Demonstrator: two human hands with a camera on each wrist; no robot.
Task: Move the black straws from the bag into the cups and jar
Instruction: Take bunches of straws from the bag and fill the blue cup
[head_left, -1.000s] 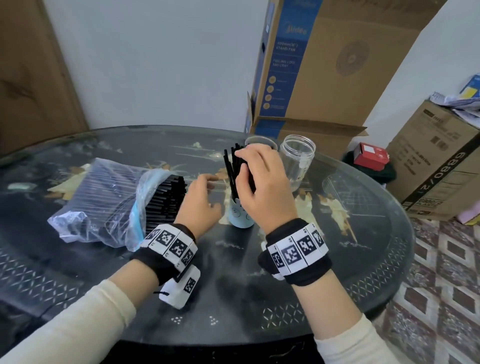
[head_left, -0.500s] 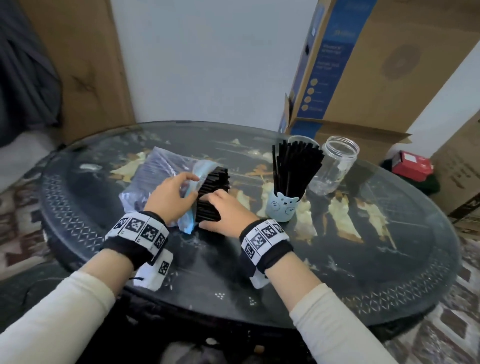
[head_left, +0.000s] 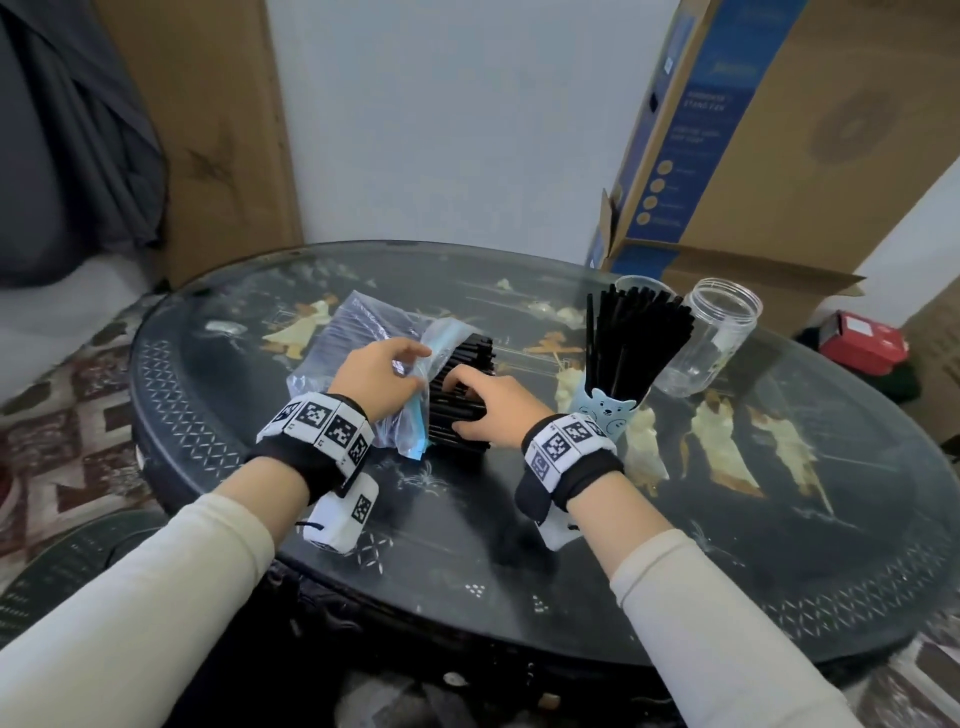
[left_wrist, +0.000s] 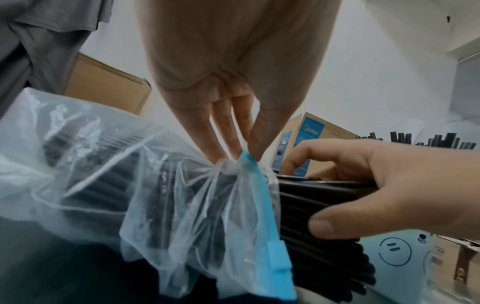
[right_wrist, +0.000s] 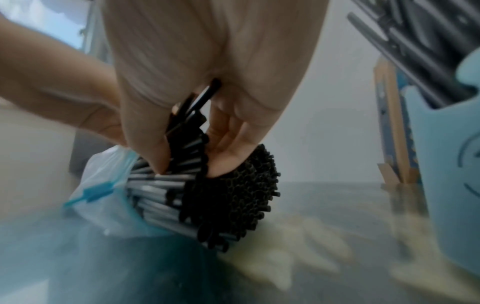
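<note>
A clear plastic bag (head_left: 343, 338) with a blue zip edge (left_wrist: 270, 230) lies on the round glass table (head_left: 519, 545), a thick bundle of black straws (head_left: 462, 384) sticking out of its mouth. My left hand (head_left: 379, 374) pinches the bag's bunched rim (left_wrist: 228, 162). My right hand (head_left: 483, 405) grips a clump of the straws (right_wrist: 187, 133) between thumb and fingers. A light blue bear cup (head_left: 605, 415) full of upright black straws (head_left: 631, 338) stands right of the hands. Behind it are a clear cup (head_left: 631, 285) and an empty clear jar (head_left: 711, 338).
A tall cardboard fan box (head_left: 779, 145) stands behind the table at the right, with a red box (head_left: 865, 340) on the floor beside it. A wooden panel (head_left: 208, 130) and grey cloth (head_left: 67, 145) are at the left. Patterned floor surrounds the table.
My right hand left the straws in the blue cup, moved left to the bag's mouth and closed on a clump of straws. My left hand shifted onto the bag's rim. The view swung left.
</note>
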